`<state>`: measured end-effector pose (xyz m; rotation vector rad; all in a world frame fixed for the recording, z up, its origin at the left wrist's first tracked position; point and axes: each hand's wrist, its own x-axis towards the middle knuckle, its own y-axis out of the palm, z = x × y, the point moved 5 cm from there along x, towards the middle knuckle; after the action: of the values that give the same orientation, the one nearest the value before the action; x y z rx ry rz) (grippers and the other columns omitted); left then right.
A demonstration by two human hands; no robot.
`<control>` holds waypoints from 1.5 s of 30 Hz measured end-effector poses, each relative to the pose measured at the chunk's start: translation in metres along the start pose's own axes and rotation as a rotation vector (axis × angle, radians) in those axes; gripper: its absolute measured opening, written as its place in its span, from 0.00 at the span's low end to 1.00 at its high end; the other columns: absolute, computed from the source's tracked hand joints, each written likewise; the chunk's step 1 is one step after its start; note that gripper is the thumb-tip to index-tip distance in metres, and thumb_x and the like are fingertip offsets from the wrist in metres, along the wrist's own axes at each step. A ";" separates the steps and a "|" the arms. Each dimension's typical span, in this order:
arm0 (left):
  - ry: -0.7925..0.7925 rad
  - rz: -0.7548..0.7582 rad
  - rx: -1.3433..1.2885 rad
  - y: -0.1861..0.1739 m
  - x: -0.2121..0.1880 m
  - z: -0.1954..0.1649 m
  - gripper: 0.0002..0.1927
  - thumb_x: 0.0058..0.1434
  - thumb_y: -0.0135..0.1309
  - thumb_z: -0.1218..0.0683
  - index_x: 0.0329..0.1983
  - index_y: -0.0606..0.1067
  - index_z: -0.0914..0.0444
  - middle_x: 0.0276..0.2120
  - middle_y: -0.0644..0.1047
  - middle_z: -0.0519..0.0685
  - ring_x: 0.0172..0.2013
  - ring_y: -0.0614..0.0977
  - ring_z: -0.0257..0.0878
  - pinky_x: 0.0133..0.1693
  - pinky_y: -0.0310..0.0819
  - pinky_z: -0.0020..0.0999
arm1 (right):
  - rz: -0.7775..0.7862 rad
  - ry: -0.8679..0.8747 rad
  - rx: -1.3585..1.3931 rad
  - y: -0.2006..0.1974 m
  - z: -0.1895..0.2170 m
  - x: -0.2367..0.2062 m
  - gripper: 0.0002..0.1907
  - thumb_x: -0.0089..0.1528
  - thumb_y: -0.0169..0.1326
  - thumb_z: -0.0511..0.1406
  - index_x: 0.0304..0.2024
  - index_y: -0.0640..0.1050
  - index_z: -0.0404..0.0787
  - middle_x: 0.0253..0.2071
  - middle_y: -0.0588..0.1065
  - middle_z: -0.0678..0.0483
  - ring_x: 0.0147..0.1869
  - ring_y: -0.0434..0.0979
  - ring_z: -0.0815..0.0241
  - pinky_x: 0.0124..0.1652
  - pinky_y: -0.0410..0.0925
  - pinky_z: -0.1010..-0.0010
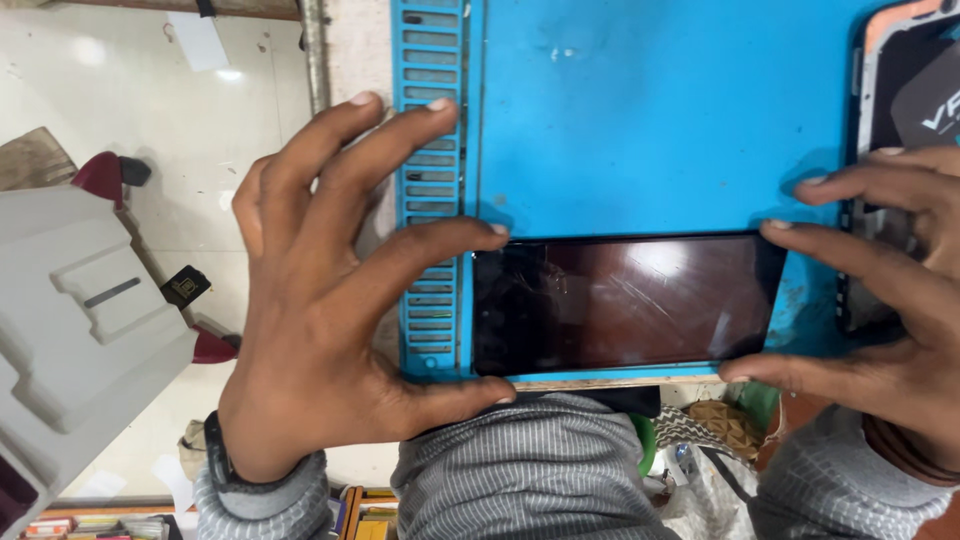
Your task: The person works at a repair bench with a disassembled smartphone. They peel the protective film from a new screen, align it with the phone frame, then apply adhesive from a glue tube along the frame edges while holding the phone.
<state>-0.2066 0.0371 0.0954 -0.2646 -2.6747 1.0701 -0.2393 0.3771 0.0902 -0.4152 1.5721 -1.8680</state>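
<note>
Between both hands' fingers (440, 240) lies the cracked phone (620, 303), edges pinched.

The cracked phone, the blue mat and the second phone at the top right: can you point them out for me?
cracked phone (625, 303): head view, middle of its dark screen.
blue mat (650, 120): head view, bare flat area above the phone.
second phone (915, 85): head view, its dark back.

second phone (905, 90) cut off at the right edge, right hand (880, 300) partly out of frame
</note>
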 end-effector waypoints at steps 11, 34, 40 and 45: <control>-0.020 0.009 0.003 0.001 -0.005 -0.002 0.36 0.39 0.68 0.28 0.45 0.82 0.53 0.68 0.66 0.54 0.70 0.59 0.58 0.64 0.48 0.60 | 0.033 -0.020 -0.065 0.005 -0.001 -0.010 0.54 0.31 0.69 0.62 0.55 0.80 0.41 0.63 0.72 0.44 0.70 0.67 0.46 0.67 0.66 0.50; -0.032 0.080 -0.087 -0.021 -0.028 0.020 0.37 0.36 0.73 0.32 0.50 0.80 0.45 0.72 0.60 0.47 0.74 0.54 0.54 0.68 0.42 0.68 | 0.056 0.054 0.215 0.110 -0.052 -0.051 0.61 0.37 0.65 0.59 0.63 0.68 0.28 0.64 0.63 0.34 0.69 0.66 0.42 0.60 0.68 0.51; -0.033 0.078 -0.086 -0.023 -0.030 0.021 0.36 0.37 0.73 0.32 0.50 0.79 0.45 0.72 0.60 0.47 0.74 0.54 0.54 0.68 0.42 0.70 | 0.059 0.067 0.219 0.112 -0.053 -0.052 0.61 0.36 0.65 0.59 0.64 0.68 0.28 0.64 0.63 0.34 0.69 0.66 0.42 0.60 0.68 0.51; -0.024 0.073 -0.083 -0.024 -0.029 0.022 0.37 0.36 0.73 0.32 0.51 0.79 0.45 0.72 0.60 0.47 0.74 0.54 0.53 0.67 0.42 0.70 | 0.062 0.063 0.221 0.114 -0.052 -0.052 0.62 0.36 0.65 0.59 0.64 0.67 0.28 0.64 0.63 0.34 0.69 0.66 0.42 0.60 0.68 0.51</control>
<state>-0.1871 -0.0014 0.0920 -0.3695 -2.7543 0.9899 -0.2014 0.4425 -0.0220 -0.2084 1.3819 -1.9965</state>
